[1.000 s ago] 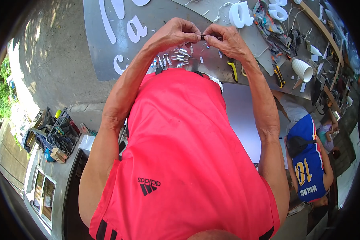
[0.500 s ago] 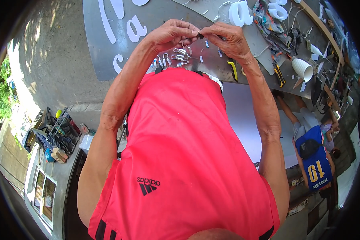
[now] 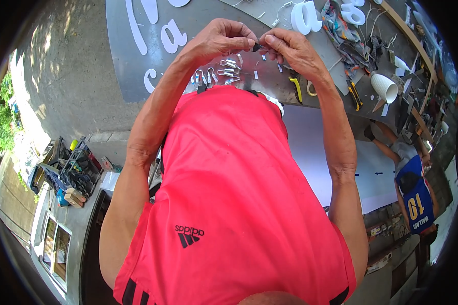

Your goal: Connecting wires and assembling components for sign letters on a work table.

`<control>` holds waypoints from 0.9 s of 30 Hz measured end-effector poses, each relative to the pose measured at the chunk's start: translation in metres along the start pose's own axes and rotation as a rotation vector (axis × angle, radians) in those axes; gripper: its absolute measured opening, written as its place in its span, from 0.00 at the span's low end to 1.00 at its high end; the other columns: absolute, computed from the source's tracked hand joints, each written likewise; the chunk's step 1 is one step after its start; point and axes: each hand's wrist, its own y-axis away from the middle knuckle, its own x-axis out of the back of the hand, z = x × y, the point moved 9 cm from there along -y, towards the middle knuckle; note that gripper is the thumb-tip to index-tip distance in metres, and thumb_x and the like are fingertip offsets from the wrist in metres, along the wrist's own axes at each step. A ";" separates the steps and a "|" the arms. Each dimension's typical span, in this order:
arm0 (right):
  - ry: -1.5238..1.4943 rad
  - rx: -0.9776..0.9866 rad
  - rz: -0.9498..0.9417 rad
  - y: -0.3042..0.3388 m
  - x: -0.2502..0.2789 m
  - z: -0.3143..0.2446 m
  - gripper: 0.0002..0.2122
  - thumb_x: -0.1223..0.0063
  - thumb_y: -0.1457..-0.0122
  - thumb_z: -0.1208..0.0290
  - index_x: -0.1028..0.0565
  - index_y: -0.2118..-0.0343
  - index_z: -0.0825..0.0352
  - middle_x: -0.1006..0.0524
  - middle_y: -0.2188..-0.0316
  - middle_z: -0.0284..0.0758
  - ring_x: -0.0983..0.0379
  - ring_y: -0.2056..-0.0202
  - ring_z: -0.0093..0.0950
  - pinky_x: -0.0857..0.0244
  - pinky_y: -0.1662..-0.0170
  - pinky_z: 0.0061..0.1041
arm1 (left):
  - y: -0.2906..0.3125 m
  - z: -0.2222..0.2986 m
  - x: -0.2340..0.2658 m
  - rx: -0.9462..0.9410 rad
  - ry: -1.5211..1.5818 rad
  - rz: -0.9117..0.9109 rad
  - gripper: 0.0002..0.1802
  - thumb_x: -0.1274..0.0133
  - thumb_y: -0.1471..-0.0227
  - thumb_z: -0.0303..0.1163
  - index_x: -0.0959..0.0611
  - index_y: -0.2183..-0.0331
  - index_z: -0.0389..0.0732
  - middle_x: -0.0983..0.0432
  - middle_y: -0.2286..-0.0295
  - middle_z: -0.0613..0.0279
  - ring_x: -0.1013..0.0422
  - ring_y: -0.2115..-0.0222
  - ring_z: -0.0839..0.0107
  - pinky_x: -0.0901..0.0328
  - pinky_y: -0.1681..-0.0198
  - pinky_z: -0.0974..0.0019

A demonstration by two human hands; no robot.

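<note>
Over the table, my left hand (image 3: 228,38) is closed in a pinch on a small black piece (image 3: 257,47), too small to name. My right hand (image 3: 294,50) meets it from the other side with thumb and finger pinched together; what sits in that pinch is hidden. Below my hands lie several small silver-white modules with looped wires (image 3: 230,71). Yellow-handled pliers (image 3: 296,89) rest beside my right wrist, with a tape roll (image 3: 311,89) partly behind the forearm.
White cut-out letters (image 3: 173,36) lie at the table's far left, and raised white letters (image 3: 306,17) at the back. To the right are a yellow-black cutter knife (image 3: 355,95), a patterned cloth (image 3: 339,28) and a white cup-shaped thing (image 3: 384,88). Another person in blue (image 3: 416,193) is at the right.
My hands have drawn slightly apart, and the black piece shows more between them. My right fingers have turned. The other person has moved farther right, and the tape roll has come into view.
</note>
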 end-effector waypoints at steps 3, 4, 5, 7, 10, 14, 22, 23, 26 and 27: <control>-0.065 -0.013 -0.056 0.003 -0.005 -0.002 0.16 0.50 0.31 0.59 0.18 0.58 0.68 0.19 0.71 0.29 0.29 0.72 0.16 0.35 0.72 0.17 | 0.002 0.006 0.000 -0.041 -0.096 0.007 0.13 0.38 0.43 0.36 0.14 0.63 0.34 0.19 0.72 0.65 0.29 0.72 0.81 0.34 0.67 0.74; -0.033 -0.015 -0.037 0.004 -0.003 -0.004 0.16 0.49 0.31 0.58 0.18 0.59 0.67 0.19 0.71 0.29 0.29 0.72 0.16 0.36 0.72 0.17 | 0.002 0.006 0.000 -0.048 -0.132 0.004 0.14 0.38 0.43 0.36 0.14 0.63 0.34 0.19 0.71 0.64 0.28 0.71 0.80 0.33 0.65 0.73; -0.002 -0.017 -0.016 0.004 -0.001 -0.005 0.17 0.48 0.32 0.57 0.17 0.60 0.67 0.19 0.72 0.29 0.30 0.72 0.16 0.36 0.72 0.17 | 0.002 0.006 -0.001 -0.048 -0.133 0.002 0.14 0.38 0.43 0.36 0.14 0.63 0.34 0.19 0.71 0.64 0.28 0.71 0.80 0.33 0.65 0.73; 0.009 -0.037 -0.026 0.002 -0.001 -0.001 0.17 0.47 0.32 0.57 0.17 0.60 0.67 0.19 0.72 0.29 0.30 0.72 0.16 0.37 0.72 0.17 | 0.002 0.011 -0.004 -0.102 -0.184 -0.004 0.15 0.39 0.43 0.36 0.14 0.62 0.32 0.18 0.70 0.62 0.26 0.69 0.77 0.31 0.62 0.72; 0.001 -0.031 -0.046 0.002 -0.003 -0.001 0.16 0.45 0.33 0.57 0.17 0.60 0.67 0.19 0.73 0.29 0.31 0.72 0.16 0.37 0.73 0.18 | 0.003 0.013 -0.004 -0.090 -0.210 0.006 0.14 0.40 0.43 0.34 0.14 0.62 0.32 0.18 0.70 0.61 0.25 0.68 0.74 0.30 0.60 0.71; -0.010 0.000 -0.065 0.003 -0.004 -0.004 0.15 0.42 0.36 0.59 0.16 0.59 0.67 0.18 0.72 0.29 0.30 0.72 0.17 0.37 0.73 0.20 | 0.003 0.014 -0.004 -0.086 -0.225 0.026 0.14 0.40 0.44 0.34 0.14 0.63 0.32 0.18 0.70 0.61 0.25 0.69 0.74 0.30 0.61 0.70; 0.034 0.045 -0.037 0.001 -0.005 -0.002 0.14 0.38 0.39 0.59 0.16 0.60 0.67 0.21 0.74 0.29 0.30 0.72 0.17 0.38 0.73 0.20 | 0.004 0.010 0.000 -0.102 -0.208 0.061 0.13 0.38 0.46 0.35 0.13 0.65 0.35 0.20 0.73 0.64 0.27 0.71 0.78 0.32 0.66 0.71; 0.036 0.038 -0.036 0.002 -0.005 -0.003 0.14 0.38 0.39 0.59 0.16 0.60 0.67 0.22 0.75 0.29 0.30 0.72 0.17 0.38 0.73 0.20 | 0.005 0.012 -0.001 -0.103 -0.208 0.060 0.13 0.38 0.46 0.35 0.13 0.65 0.35 0.20 0.73 0.64 0.27 0.71 0.78 0.32 0.66 0.71; 0.027 -0.004 -0.062 0.004 -0.006 0.000 0.15 0.38 0.39 0.58 0.17 0.60 0.67 0.21 0.75 0.29 0.29 0.72 0.17 0.39 0.74 0.19 | 0.009 0.012 -0.001 -0.045 -0.196 0.101 0.12 0.37 0.47 0.36 0.13 0.65 0.36 0.20 0.73 0.65 0.28 0.72 0.78 0.32 0.66 0.71; 0.027 -0.004 -0.062 0.005 -0.007 -0.002 0.15 0.38 0.39 0.58 0.17 0.60 0.67 0.21 0.75 0.29 0.29 0.72 0.17 0.39 0.74 0.19 | 0.009 0.011 -0.001 -0.046 -0.160 0.103 0.12 0.37 0.47 0.36 0.13 0.65 0.36 0.20 0.73 0.65 0.28 0.72 0.78 0.32 0.66 0.71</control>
